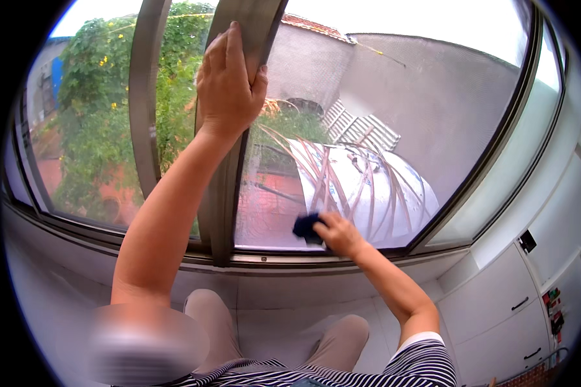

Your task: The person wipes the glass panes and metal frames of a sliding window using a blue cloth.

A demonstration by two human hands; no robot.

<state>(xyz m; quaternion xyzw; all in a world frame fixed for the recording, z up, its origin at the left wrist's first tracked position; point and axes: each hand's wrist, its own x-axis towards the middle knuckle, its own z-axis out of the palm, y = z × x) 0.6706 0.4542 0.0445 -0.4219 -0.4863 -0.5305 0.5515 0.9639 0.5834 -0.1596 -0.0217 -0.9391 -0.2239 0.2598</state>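
Note:
My left hand (230, 80) rests high on the grey metal window frame (220, 193), its fingers pointing up along the upright and its thumb at the right edge. Nothing shows in that hand, though its palm is hidden. In my right hand (338, 234) is a bunched dark blue cloth (307, 228), slightly blurred, at the lower part of the screened window pane (276, 227). The metal sill track (290, 260) runs just below the cloth.
My knees are by the pale wall and ledge under the window. White cabinets (494, 295) with dark handles stand at the right. Outside are a climbing plant (97, 96), a white covered mound with brown strips (368, 193) and a grey wall (426, 96).

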